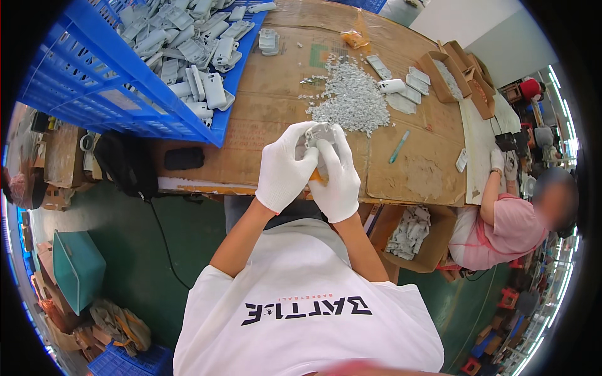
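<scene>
Both of my hands wear white gloves and meet over the near middle of the table. Between their fingers is a small light-grey plastic housing, partly covered by the fingers. My left hand is closed round its left side. My right hand grips it from the right, with fingers laid over its face. Something orange shows at the right palm; I cannot make out what it is. Just beyond the hands spreads a pile of small clear-grey plastic pieces. Several similar white housings lie to the pile's right.
A blue crate full of white housings stands at the left, beside a black bag and a dark pouch. A teal pen lies right of my hands. Cardboard boxes sit far right; a co-worker in pink sits nearby.
</scene>
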Demonstrator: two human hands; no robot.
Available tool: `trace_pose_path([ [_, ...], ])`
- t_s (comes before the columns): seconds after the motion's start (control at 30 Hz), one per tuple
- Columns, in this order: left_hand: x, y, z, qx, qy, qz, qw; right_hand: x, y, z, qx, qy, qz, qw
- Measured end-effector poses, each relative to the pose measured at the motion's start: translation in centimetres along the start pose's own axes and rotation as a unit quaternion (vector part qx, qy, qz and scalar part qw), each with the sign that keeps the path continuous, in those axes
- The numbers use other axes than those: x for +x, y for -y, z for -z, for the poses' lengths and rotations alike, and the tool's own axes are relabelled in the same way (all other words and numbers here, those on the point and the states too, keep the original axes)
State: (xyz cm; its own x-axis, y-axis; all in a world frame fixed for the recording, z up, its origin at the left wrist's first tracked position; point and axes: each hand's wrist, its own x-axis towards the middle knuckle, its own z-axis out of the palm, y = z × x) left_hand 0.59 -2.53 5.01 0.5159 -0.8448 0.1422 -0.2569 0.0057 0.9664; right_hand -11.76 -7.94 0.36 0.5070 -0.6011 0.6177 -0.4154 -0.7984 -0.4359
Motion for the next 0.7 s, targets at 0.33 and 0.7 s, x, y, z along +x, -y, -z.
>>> trace_pose_path([
  [0.33,0.5,-0.3,0.1,0.006,0.005,0.029,1.0,0.7,-0.3,-0.4,-0.025,0.017,0.003,1.0],
  [0.7,2.8,3.1,-3.3,0.012,-0.001,-0.008,1.0,0.8,-3.5,-1.9,0.07,-0.017,-0.05,0.996],
])
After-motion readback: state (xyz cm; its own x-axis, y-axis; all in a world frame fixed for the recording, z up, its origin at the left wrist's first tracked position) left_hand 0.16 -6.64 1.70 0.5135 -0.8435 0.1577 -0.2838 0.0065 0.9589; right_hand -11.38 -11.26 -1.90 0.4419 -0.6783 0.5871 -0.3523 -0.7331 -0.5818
